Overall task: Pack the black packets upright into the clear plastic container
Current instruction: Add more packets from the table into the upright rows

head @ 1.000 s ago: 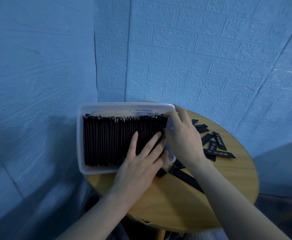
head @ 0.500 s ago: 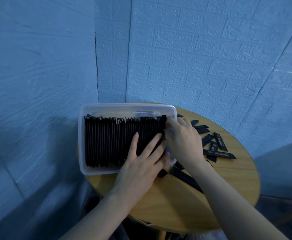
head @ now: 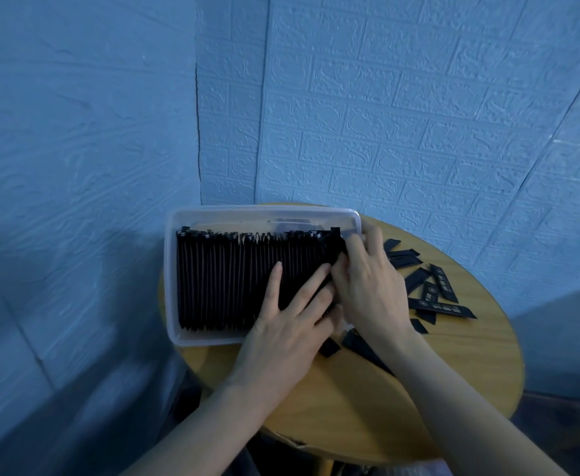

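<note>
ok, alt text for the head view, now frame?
Two hands work at a clear plastic container packed with upright black packets: left hand flat on the row, right hand at its right end. Loose packets lie on the round wooden table.

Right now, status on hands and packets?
Left hand flat on packed row. Right hand tucking packet at container end. Loose packets remain on table.
</note>
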Demonstrator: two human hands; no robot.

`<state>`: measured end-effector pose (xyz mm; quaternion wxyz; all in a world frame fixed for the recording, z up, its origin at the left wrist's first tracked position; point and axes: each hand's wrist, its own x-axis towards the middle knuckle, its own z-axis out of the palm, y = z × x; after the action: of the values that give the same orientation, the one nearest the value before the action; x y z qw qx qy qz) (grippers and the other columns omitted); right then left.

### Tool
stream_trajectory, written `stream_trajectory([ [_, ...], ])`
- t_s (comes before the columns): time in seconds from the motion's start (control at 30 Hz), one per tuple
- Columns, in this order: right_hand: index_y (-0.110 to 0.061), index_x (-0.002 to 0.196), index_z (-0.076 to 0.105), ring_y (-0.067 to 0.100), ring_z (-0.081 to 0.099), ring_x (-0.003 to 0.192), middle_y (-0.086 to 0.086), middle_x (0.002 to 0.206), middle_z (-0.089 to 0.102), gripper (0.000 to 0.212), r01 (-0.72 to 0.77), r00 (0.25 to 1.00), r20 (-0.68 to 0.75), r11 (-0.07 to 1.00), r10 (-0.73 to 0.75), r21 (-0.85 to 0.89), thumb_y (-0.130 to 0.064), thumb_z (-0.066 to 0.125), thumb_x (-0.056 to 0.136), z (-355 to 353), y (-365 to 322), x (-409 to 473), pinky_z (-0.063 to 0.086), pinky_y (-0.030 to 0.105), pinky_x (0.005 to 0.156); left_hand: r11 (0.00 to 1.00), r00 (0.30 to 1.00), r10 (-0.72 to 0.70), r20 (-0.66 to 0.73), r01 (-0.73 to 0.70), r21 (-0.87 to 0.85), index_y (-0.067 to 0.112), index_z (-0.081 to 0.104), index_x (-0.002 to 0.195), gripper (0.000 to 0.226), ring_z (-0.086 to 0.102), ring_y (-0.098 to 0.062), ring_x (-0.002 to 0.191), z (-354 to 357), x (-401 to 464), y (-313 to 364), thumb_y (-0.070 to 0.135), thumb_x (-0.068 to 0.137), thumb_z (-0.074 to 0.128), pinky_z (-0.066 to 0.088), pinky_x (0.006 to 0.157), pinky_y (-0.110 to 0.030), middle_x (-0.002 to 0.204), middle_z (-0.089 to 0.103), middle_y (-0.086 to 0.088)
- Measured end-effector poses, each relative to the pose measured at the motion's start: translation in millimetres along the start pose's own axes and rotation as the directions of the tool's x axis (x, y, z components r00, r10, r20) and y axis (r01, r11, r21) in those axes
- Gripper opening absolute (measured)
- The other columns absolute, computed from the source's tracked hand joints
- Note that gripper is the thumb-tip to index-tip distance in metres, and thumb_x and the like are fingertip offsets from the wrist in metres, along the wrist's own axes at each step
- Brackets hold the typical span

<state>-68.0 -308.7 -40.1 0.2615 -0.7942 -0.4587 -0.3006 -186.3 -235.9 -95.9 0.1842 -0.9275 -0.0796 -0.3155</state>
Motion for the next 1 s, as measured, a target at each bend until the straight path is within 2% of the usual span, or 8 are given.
stream_trajectory([
  [0.13,-0.014,0.108,0.038,0.023,0.038,0.056,0.008,0.121,0.046,0.021,0.029,1.0,0.006,0.994,-0.029,0.11,-0.027,0.034,0.092,-3.6,0.7,-3.1,0.011,0.015,0.042,1.0,1.0,0.004,-0.03,-0.005,-0.006,0.024,0.067,0.119,0.05,0.029,-0.025,0.146,-0.9,0.1,-0.2,0.014,0.085,0.031,0.031,0.105,-0.069,0.145,0.048,-0.006],
  [0.23,-0.012,0.109,0.043,0.027,0.055,0.067,0.006,0.136,0.045,0.016,0.031,0.999,-0.044,0.984,-0.023,0.174,-0.022,0.041,0.097,-5.9,4.4,-8.0,0.021,0.015,0.042,1.0,1.0,0.009,-0.03,-0.009,-0.001,0.024,0.067,0.119,0.05,0.028,-0.025,0.146,-0.6,0.4,0.3,0.015,0.085,0.031,0.027,0.107,-0.07,0.145,0.049,-0.007],
  [0.3,-0.006,0.101,0.049,0.028,0.061,0.072,0.005,0.141,0.045,0.011,-0.004,0.993,-0.112,0.978,0.027,0.207,-0.017,0.047,0.099,-10.0,7.7,-10.2,0.039,0.028,0.04,1.0,1.0,0.01,-0.018,-0.01,0.005,0.023,0.068,0.118,0.05,0.023,-0.026,0.147,1.0,-0.1,-0.4,0.014,0.085,0.031,0.019,0.109,-0.069,0.147,0.047,-0.008],
  [0.4,-0.007,0.097,0.054,0.023,0.058,0.071,0.001,0.116,0.057,0.011,-0.06,0.97,-0.218,0.973,0.11,0.225,-0.018,0.052,0.098,-22.9,11.1,-10.6,0.049,0.041,0.048,1.0,1.0,0.013,-0.007,-0.013,0.0,0.022,0.067,0.117,0.045,0.017,-0.026,0.149,2.4,-1.8,-2.0,0.01,0.086,0.038,0.014,0.11,-0.069,0.149,0.043,-0.009],
  [0.47,-0.011,0.088,0.055,0.022,0.053,0.066,-0.001,0.088,0.059,0.011,-0.111,0.956,-0.236,0.961,0.173,0.254,-0.019,0.058,0.094,-33.7,10.1,-10.0,0.047,0.042,0.051,1.0,1.0,0.012,-0.026,-0.012,-0.001,0.022,0.065,0.123,0.05,0.018,-0.027,0.148,2.6,-2.0,-2.2,0.008,0.086,0.034,0.013,0.11,-0.069,0.149,0.044,-0.009],
  [0.57,-0.015,0.076,0.05,0.023,0.053,0.061,-0.005,0.065,0.057,0.021,-0.213,0.97,-0.056,0.943,0.235,0.257,-0.024,0.063,0.089,-43.7,3.3,-6.0,0.045,0.037,0.054,1.0,1.0,0.017,-0.026,-0.017,-0.006,0.021,0.062,0.127,0.053,0.022,-0.028,0.147,2.0,-1.2,-2.6,0.006,0.084,0.034,0.015,0.109,-0.069,0.147,0.045,-0.01],
  [0.83,-0.021,0.079,0.053,0.024,0.054,0.065,-0.002,0.068,0.06,0.018,-0.188,0.97,0.135,0.977,0.2,-0.1,-0.034,0.054,0.091,-45.4,-4.8,7.3,0.036,0.03,0.054,0.999,0.998,0.037,0.055,-0.037,-0.015,0.024,0.059,0.132,0.058,0.02,-0.027,0.148,-0.9,0.6,-3.7,0.012,0.075,0.054,0.012,0.11,-0.069,0.153,0.039,-0.008],
  [1.0,-0.023,0.082,0.047,0.02,0.047,0.063,-0.008,0.07,0.055,0.021,-0.2,0.976,0.069,0.977,0.205,-0.066,-0.038,0.059,0.091,-32.7,-3.4,3.5,0.026,0.029,0.051,0.998,0.997,0.058,0.049,-0.058,-0.002,0.026,0.05,0.141,0.061,0.016,-0.026,0.15,-1.5,-2.3,-4.6,0.01,0.082,0.044,0.012,0.112,-0.066,0.159,0.03,-0.007],
])
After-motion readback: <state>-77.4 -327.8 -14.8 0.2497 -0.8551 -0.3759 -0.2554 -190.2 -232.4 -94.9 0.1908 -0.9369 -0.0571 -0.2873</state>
